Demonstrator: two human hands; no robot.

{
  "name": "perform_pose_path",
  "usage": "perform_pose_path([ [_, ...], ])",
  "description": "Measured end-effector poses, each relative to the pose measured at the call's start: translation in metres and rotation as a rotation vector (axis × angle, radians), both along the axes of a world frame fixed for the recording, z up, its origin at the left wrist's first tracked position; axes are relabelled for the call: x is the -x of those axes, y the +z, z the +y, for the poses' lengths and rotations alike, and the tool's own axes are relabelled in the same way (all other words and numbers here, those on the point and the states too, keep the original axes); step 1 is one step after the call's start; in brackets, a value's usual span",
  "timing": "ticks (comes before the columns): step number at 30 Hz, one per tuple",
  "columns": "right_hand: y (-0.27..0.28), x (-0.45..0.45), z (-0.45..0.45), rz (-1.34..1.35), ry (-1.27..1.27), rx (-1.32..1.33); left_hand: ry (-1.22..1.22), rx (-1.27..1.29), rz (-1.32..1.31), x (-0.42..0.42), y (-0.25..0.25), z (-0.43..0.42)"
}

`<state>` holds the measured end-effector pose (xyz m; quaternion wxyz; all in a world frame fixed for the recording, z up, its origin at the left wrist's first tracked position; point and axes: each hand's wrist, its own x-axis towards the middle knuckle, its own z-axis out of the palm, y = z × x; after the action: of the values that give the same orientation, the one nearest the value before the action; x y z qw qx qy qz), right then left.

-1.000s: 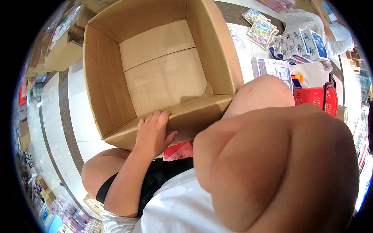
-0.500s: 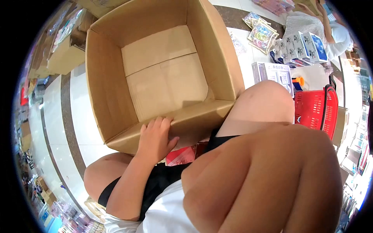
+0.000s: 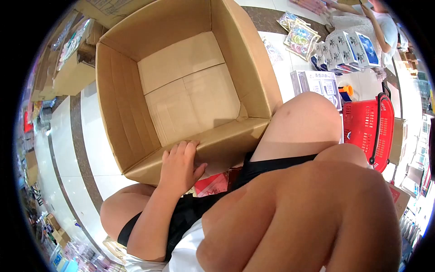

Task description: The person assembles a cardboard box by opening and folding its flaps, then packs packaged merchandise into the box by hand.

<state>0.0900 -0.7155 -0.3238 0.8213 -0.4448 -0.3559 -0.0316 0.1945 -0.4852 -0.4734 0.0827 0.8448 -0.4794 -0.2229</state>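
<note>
A large open cardboard box [image 3: 129, 113] stands in front of me, with nothing inside. My left hand [image 3: 180, 165] has its fingers hooked over the box's near rim, the thumb on the outer side. Very close to the camera, my right hand [image 3: 303, 213] fills the lower right of the view, its fingers bent and pressed together. Whatever those fingers hold, if anything, is hidden. My bare knee [image 3: 303, 120] rests beside the box's near right corner.
On the right are a red basket [image 3: 364, 129], a purple-white box [image 3: 321, 86], blue-white boxes [image 3: 342, 50] and bagged colourful rings [image 3: 301, 40]. A person [image 3: 385, 31] is behind them. More cartons [image 3: 72, 75] stand at the left. A red item [image 3: 212, 185] lies below the box.
My right hand has shifted down and left, uncovering more of the red basket and my knee. My left hand keeps its place on the rim. The view has shifted slightly.
</note>
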Motion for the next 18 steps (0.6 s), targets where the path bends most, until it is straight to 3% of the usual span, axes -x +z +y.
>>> perform_pose_path([
  [18, 0.0031, -0.0010, 0.0027, -0.001, -0.008, 0.006, 0.007, 0.013, 0.030, 0.0005, 0.0035, -0.0013],
])
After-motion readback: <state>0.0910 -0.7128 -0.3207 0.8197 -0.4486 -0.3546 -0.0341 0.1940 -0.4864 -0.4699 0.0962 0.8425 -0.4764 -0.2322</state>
